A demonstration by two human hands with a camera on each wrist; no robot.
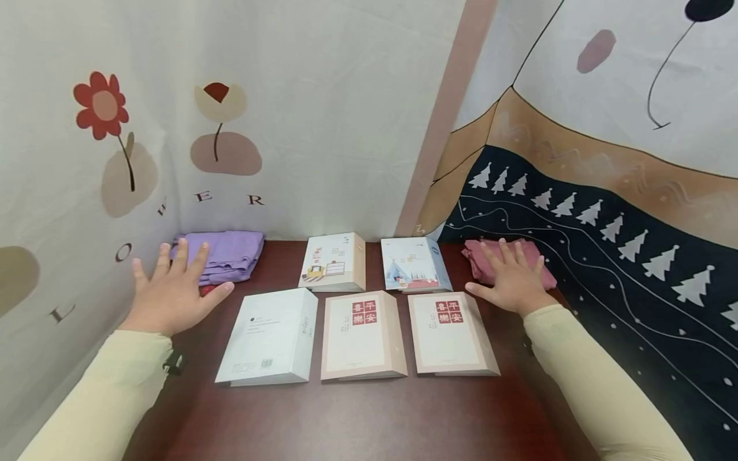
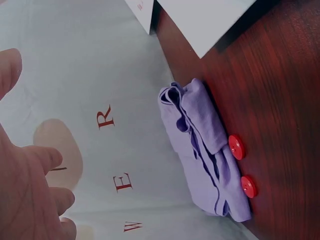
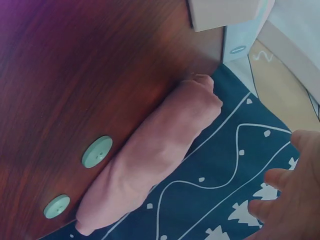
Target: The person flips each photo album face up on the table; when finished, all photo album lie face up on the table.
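My left hand (image 1: 173, 291) hovers with spread fingers in front of a folded purple cloth (image 1: 236, 253), holding nothing. Two red buttons (image 2: 237, 147) lie beside that cloth in the left wrist view. On the other side, my right hand (image 1: 513, 282) is also spread and bare, over a folded pink cloth (image 1: 476, 259). In the right wrist view, the cloth looks like a long roll, with two pale green buttons (image 3: 97, 151) next to it. Both hands appear raised, with the cloths untouched in the wrist views.
Between the hands, books stand in two rows on the dark red-brown table (image 1: 277, 422): a white one (image 1: 268, 339) and two cream ones with red characters (image 1: 354, 346) in front, two illustrated ones (image 1: 331, 259) behind. Printed fabric (image 1: 346, 115) hangs behind and at both sides.
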